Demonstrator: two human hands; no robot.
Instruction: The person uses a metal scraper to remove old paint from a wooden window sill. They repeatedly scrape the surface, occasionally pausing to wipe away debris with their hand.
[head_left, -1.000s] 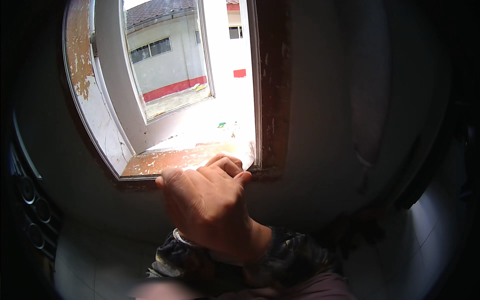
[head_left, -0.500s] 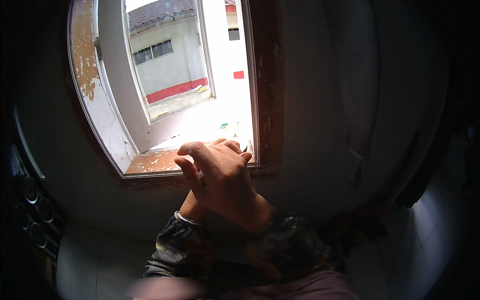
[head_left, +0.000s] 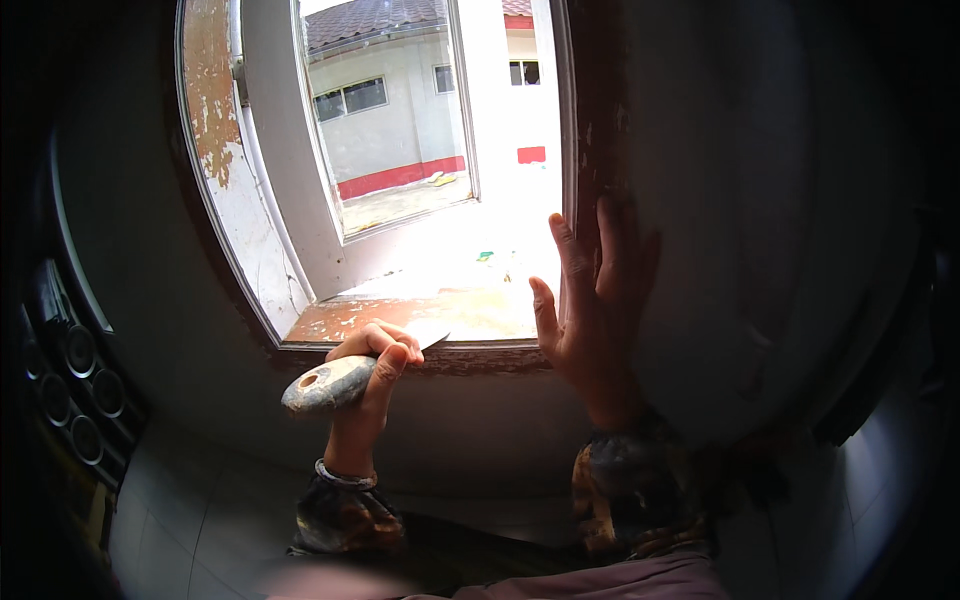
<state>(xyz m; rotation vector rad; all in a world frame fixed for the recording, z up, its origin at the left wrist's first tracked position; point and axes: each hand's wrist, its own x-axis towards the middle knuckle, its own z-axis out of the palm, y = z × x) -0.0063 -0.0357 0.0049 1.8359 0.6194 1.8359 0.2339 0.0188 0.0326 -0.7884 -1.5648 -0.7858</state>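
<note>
A putty knife (head_left: 330,385) with a worn, pale handle and a hole near its end is in my left hand (head_left: 372,400), fingers closed around it. Its metal blade (head_left: 430,335) sticks out to the right, over the front edge of the window sill (head_left: 370,316); whether it touches the sill I cannot tell. Brown paint on the sill is chipped and patchy. My right hand (head_left: 595,310) is open, fingers spread, up against the right side of the window frame (head_left: 605,130), and nothing is in it.
An open white window sash (head_left: 285,150) with a glass pane leans outward. Paint also peels on the left jamb (head_left: 210,120). At the left stands a dark metal piece with rings (head_left: 80,350). A pale building (head_left: 385,130) shows outside. The grey wall (head_left: 480,430) runs below the sill.
My hands, crossed one over the other before, have moved apart: the right to the right frame, its fingers spread, the left to the lower left. The putty knife has come into sight.
</note>
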